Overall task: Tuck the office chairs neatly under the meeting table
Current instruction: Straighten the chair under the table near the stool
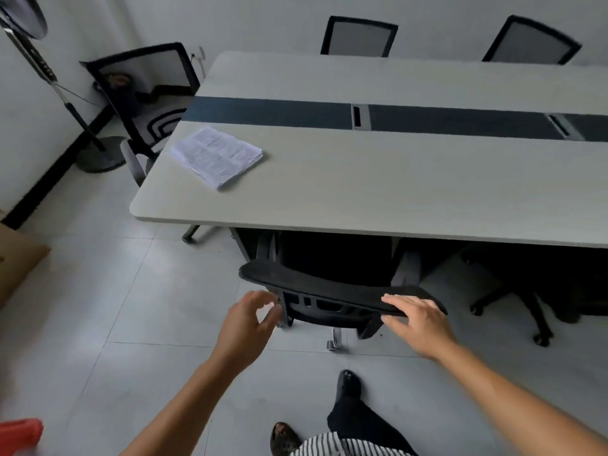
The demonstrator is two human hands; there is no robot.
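A black mesh office chair (329, 287) stands at the near edge of the long grey meeting table (378, 179), its seat under the tabletop and its backrest top toward me. My right hand (418, 320) rests on the right end of the backrest top, fingers straight over it and thumb beneath. My left hand (250, 320) hovers just off the left end of the backrest with loosely curled fingers, holding nothing. A second black chair (526, 284) sits under the table to the right.
A stack of printed papers (218, 156) lies on the table's left end. One chair (144, 93) stands angled at the table's left end, two more chairs (358, 36) at the far side. A floor fan (62, 100) stands by the left wall; a cardboard box (16, 258) sits at left.
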